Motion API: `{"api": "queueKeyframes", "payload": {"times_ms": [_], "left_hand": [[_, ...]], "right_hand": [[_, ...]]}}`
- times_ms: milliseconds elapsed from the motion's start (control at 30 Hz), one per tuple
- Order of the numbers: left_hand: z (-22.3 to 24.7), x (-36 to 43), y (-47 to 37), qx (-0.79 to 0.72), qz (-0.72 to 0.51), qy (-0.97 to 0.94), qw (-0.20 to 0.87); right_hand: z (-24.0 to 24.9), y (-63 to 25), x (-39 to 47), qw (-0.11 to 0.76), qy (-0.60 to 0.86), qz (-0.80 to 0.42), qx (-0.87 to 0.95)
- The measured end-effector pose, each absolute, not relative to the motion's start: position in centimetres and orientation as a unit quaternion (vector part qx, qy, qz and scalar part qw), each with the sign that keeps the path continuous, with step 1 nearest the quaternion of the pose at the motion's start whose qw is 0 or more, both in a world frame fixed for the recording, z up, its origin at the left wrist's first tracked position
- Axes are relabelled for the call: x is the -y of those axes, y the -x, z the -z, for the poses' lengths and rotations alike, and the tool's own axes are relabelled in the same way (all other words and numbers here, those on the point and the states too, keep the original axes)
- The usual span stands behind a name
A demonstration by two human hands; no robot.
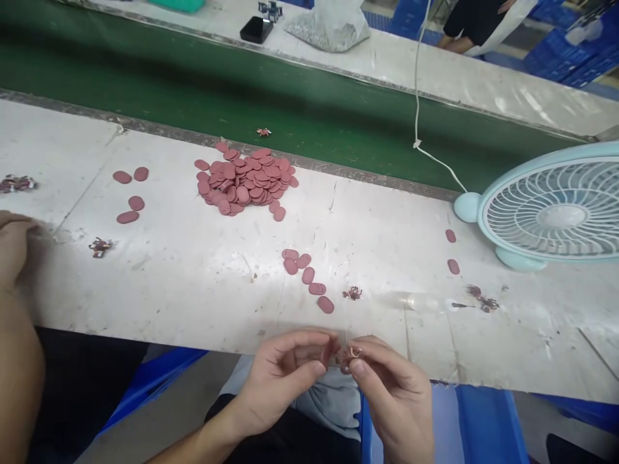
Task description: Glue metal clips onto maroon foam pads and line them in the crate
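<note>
My left hand (pixel 290 374) pinches a flat, reddish oval disc (pixel 327 353) between thumb and fingers, just off the near table edge. Close beside it, my right hand (pixel 391 386) grips a small reddish-brown part with light wire-like bits (pixel 352 354). The two held pieces almost meet; whether they touch, I cannot tell. On the table just beyond lie several loose oval discs (pixel 317 289) and a small dark red-and-white cluster (pixel 353 293). A large heap of the same oval discs (pixel 251 180) sits farther back.
A light-blue fan (pixel 556 216) stands at the right, its white cord (pixel 416 116) running across the green belt (pixel 193 96). A clear bottle-like item (pixel 425 301) lies near more clusters (pixel 483 299). At the left edge is another person's hand (pixel 14 248). A bag of small parts (pixel 333 29) stands across the belt.
</note>
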State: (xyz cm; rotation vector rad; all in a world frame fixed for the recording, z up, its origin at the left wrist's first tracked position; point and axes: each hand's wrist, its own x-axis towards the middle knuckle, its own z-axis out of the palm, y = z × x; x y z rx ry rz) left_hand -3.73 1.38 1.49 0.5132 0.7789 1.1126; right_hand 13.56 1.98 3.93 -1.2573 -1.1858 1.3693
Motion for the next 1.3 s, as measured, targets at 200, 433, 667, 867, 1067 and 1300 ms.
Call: {"api": "queueKeyframes", "payload": {"times_ms": [200,433,667,867,1067,1300], "left_hand": [[-1.7,-1.0,3.7,-0.355,-0.49,-0.208,0.768],[-1.9,-1.4,3.8,-0.397,-0.482,-0.229,0.746],[-2.3,-1.5,3.6,-0.431,-0.459,-0.244,0.738],[-2.4,-1.5,3.5,-0.44,-0.462,-0.238,0.732],[-2.7,-1.6,3.3,-0.443,-0.476,-0.241,0.72],[-2.5,-1.4,2.9,-0.439,-0.488,-0.223,0.721]], "right_hand": [[-4.4,-13.3,-2.0,0.411,0.53,-0.573,0.471],[-4.4,-13.1,-2.0,0.406,0.529,-0.581,0.467],[-5.0,-14.2,-1.9,0.368,0.538,-0.538,0.534],[-4.9,-13.8,-1.8,0.378,0.535,-0.559,0.508],[-4.5,-12.7,-1.9,0.426,0.524,-0.6,0.429],[-3.9,-12.5,-1.7,0.448,0.514,-0.6,0.42]]}}
